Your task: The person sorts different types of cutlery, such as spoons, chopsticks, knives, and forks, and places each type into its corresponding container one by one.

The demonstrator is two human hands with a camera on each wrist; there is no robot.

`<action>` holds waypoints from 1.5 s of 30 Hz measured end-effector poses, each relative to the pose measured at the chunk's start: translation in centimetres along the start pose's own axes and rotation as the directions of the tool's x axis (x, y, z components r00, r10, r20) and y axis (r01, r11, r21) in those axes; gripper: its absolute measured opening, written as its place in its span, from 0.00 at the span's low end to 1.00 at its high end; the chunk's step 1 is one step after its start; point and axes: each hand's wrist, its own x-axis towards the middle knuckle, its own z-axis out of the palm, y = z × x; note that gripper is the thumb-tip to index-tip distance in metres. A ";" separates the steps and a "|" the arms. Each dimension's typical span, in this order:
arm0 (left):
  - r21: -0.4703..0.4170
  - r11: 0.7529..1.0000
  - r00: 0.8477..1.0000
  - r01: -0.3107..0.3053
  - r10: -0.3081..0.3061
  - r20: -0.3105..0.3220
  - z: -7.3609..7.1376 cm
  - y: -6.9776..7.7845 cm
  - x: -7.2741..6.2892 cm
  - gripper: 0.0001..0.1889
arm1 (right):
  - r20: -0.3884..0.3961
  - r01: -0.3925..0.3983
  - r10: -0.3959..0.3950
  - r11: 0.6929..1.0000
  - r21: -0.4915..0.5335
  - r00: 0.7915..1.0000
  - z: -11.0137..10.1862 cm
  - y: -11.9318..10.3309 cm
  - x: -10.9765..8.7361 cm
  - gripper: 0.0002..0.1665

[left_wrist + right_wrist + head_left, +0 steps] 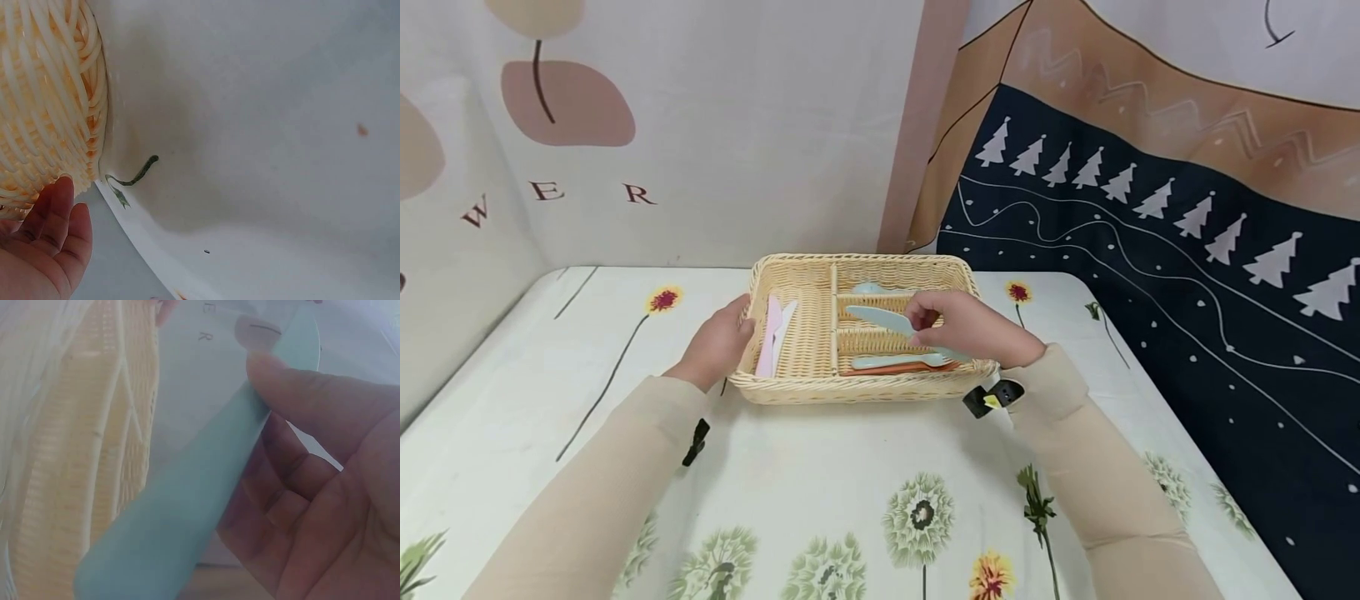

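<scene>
A woven cutlery basket (pixel 865 392) with dividers stands on the table. My left hand (pixel 718 340) grips its left end; in the left wrist view, the fingers (pixel 59 219) touch the outer weave. My right hand (pixel 958 325) pinches a light blue plastic knife (pixel 878 318) between thumb and fingers above the right-hand compartments. The knife (pixel 181 487) slants across the right wrist view. A pink knife (pixel 769 337) and a white knife (pixel 785 329) lie in the long left compartment. The front right compartment holds a light blue fork (pixel 895 361) and an orange-brown utensil (pixel 883 369).
In the back right compartment lies a light blue spoon (pixel 867 288), partly hidden. A flowered white cloth (pixel 850 467) covers the table. Printed curtains (pixel 737 125) hang behind the table and along its right side.
</scene>
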 end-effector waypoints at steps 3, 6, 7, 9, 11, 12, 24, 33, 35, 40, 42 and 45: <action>-0.005 1.000 1.000 0.000 0.000 0.000 0.0 -0.1 0.0 0.29 | -0.001 0.007 -0.007 1.000 -0.009 1.000 0.3 -0.4 0.8 0.08; -0.009 1.000 1.000 0.001 -0.001 0.003 0.0 -0.1 0.0 0.29 | -0.009 0.011 -0.011 1.000 0.001 1.000 0.6 -0.7 1.6 0.08; -0.010 1.000 1.000 0.001 -0.001 0.004 0.0 -0.1 0.0 0.29 | -0.010 0.011 -0.011 1.000 0.007 1.000 0.7 -0.9 1.9 0.08; -0.011 1.000 1.000 0.000 0.000 0.004 0.0 -0.1 0.0 0.30 | -0.013 0.016 -0.015 1.000 0.027 1.000 0.9 -1.1 2.5 0.09; -0.014 1.000 1.000 -0.001 0.001 0.003 -0.1 0.0 0.0 0.30 | -0.019 0.012 -0.011 0.999 0.047 1.000 1.0 -1.3 3.2 0.08; -0.015 1.000 1.000 -0.002 0.002 0.003 -0.1 0.1 0.0 0.29 | -0.020 0.014 -0.013 0.998 0.062 1.000 1.1 -1.4 3.5 0.08; -0.027 1.000 1.000 0.012 -0.012 0.012 -0.3 0.2 0.0 0.30 | -0.059 0.032 -0.020 0.974 0.223 0.998 2.4 -1.9 6.8 0.07; -0.016 1.000 1.000 -0.001 0.001 -0.001 -0.1 0.0 0.0 0.29 | -0.063 -0.026 0.048 0.949 0.315 0.997 3.4 -2.1 8.7 0.08; -0.014 1.000 1.000 -0.002 0.002 -0.004 -0.1 -0.1 0.1 0.29 | -0.057 -0.060 0.084 0.939 0.339 0.995 3.6 -2.2 9.0 0.09; -0.014 1.000 1.000 0.003 -0.003 -0.004 -0.1 -0.2 0.1 0.30 | -0.056 -0.099 0.134 0.904 0.416 0.989 4.2 -2.2 10.1 0.10; -0.019 1.000 1.000 0.007 -0.007 -0.002 -0.1 -0.2 0.1 0.30 | -0.055 -0.110 0.150 0.887 0.449 0.987 4.6 -2.1 10.5 0.11; -0.028 1.000 1.000 0.010 -0.010 -0.002 -0.1 -0.1 0.1 0.30 | -0.052 -0.139 0.189 0.854 0.501 0.981 5.1 -1.8 11.2 0.11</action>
